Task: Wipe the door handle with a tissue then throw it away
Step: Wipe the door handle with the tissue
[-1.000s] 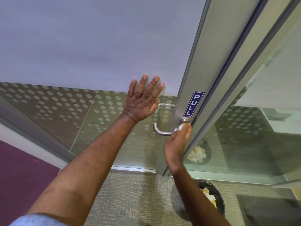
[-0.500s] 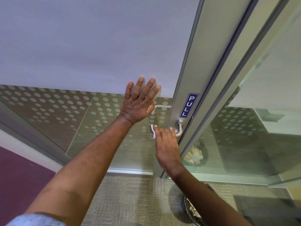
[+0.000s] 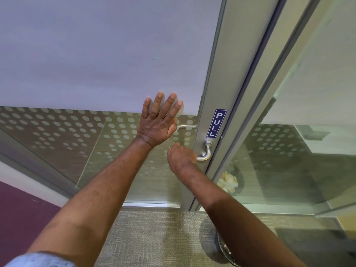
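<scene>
A brushed metal lever handle (image 3: pixel 205 153) sticks out of the grey door frame, just below a blue PULL sticker (image 3: pixel 216 123). My right hand (image 3: pixel 180 157) is closed around the free left end of the lever. The tissue is hidden inside that fist, so it does not show. My left hand (image 3: pixel 158 122) lies flat with fingers spread on the glass door panel (image 3: pixel 107 74), above and left of the handle.
A dark wire waste bin (image 3: pixel 224 249) stands on the carpet at the door's foot, mostly covered by my right forearm. Its reflection with crumpled paper (image 3: pixel 227 182) shows in the glass panel to the right. Dotted film covers the lower door glass.
My right hand slid left along the lever from its pivot to the free end and closed into a fist; the tissue that showed before is now hidden. The left hand stayed flat on the glass.
</scene>
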Available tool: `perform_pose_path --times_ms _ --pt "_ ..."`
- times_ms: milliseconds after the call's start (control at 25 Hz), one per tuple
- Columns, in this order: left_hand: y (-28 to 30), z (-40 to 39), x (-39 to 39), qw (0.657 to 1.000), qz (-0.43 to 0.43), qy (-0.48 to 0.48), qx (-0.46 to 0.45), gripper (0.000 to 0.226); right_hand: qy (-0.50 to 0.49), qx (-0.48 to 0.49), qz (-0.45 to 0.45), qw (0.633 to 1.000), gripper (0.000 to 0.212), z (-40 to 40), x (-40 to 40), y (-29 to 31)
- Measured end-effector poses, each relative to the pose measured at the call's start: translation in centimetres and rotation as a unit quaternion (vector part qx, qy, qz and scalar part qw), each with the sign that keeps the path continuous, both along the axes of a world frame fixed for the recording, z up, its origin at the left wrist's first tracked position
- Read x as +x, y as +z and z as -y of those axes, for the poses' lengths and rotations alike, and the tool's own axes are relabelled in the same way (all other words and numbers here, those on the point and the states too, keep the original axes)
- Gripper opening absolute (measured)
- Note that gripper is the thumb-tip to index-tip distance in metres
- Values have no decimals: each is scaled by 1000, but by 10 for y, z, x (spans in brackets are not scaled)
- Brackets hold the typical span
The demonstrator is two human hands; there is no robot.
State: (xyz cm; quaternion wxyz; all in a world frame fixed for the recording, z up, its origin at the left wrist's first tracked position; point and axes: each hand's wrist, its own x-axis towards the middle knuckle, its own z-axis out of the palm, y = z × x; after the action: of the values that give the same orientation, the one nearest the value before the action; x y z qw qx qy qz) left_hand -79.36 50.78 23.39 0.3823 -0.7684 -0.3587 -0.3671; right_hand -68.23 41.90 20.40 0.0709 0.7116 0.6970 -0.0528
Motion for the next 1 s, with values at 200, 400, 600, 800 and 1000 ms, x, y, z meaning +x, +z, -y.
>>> perform_pose_path --times_ms 200,400,600,800,1000 --pt "2 2 0 1000 -6 4 -2 80 40 120 -34 991 23 15 8 -9" --pt "3 4 -2 1000 -8 6 -3 79 157 261 -22 952 47 44 54 -41" --pt "7 8 -1 1000 -17 15 -12 76 172 299 -52 937 41 61 104 -47" --pt "9 13 -1 999 -17 21 -29 76 147 252 -192 937 52 72 128 -41" --pt "10 30 9 993 12 38 -113 85 -33 220 -417 881 37 73 132 -28"
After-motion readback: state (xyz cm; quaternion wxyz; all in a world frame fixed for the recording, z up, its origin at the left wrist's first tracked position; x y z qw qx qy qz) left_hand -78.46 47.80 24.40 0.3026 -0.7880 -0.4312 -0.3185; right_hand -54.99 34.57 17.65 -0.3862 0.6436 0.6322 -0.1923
